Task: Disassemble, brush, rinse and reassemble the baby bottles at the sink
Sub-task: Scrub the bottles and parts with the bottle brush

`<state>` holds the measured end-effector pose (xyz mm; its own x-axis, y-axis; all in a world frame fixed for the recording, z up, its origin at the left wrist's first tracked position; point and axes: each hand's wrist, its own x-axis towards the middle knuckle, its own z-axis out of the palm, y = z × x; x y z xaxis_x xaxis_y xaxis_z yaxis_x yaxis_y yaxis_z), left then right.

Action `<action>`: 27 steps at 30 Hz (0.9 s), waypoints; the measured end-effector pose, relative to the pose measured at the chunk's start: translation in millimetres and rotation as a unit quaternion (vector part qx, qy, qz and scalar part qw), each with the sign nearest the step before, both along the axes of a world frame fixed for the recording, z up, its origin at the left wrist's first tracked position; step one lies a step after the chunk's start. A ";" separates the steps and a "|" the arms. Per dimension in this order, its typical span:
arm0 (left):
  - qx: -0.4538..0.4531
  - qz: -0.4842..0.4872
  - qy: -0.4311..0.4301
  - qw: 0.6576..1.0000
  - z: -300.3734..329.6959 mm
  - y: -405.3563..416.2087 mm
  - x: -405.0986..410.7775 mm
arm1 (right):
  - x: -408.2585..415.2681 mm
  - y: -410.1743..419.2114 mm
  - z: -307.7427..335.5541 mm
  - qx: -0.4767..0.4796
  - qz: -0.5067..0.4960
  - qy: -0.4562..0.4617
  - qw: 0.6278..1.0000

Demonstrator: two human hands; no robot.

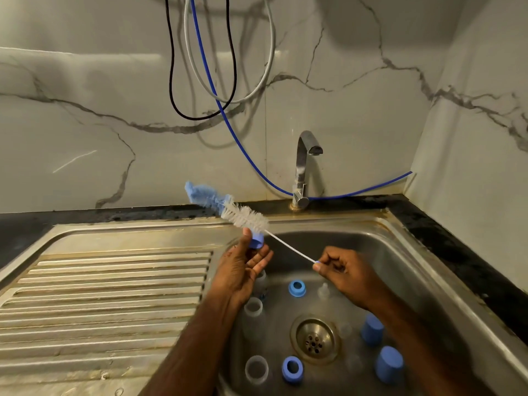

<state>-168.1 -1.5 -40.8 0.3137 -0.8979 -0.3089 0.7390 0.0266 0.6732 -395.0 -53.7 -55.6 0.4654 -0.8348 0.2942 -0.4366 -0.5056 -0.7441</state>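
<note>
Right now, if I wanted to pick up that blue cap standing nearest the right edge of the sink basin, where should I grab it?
Take the blue cap by its sides, coming down from above with fingers on opposite walls. It stands upright with its domed top facing up, so the rounded top would likely slip, while the straight sides give a firm hold. The second cap stands apart, leaving room.
</note>
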 end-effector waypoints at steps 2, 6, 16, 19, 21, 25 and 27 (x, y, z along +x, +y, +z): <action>-0.007 0.001 0.010 1.000 2.2 0.7 0.6 | 1.8 -0.5 1.1 -0.004 -0.002 -0.003 1.000; -0.037 0.000 0.015 0.999 -0.1 1.7 14.2 | -19.1 -8.1 1.8 0.030 0.002 0.014 0.999; -0.113 -0.051 -0.104 0.987 -2.9 4.3 20.8 | -11.1 -5.0 4.8 -0.008 -0.031 0.037 0.999; -0.130 -0.086 -0.018 0.988 -1.0 6.3 21.7 | -8.5 -1.6 9.8 0.041 0.017 -0.009 0.999; -0.136 -0.099 -0.010 0.986 -2.5 6.8 23.1 | -8.5 2.3 13.9 0.101 0.055 -0.029 0.993; -0.150 -0.121 0.009 0.981 -8.0 3.5 25.8 | -10.3 4.8 14.9 0.190 0.071 -0.049 0.978; -0.168 -0.126 0.033 0.977 -7.6 1.7 28.1 | -11.3 4.8 15.1 0.223 0.072 -0.064 0.970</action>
<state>-139.9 0.2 -48.4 0.0593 -0.9982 0.0054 0.7923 0.0504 0.6081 -406.4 -48.9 -40.4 0.5706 -0.8210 -0.0181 -0.2749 -0.1701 -0.9463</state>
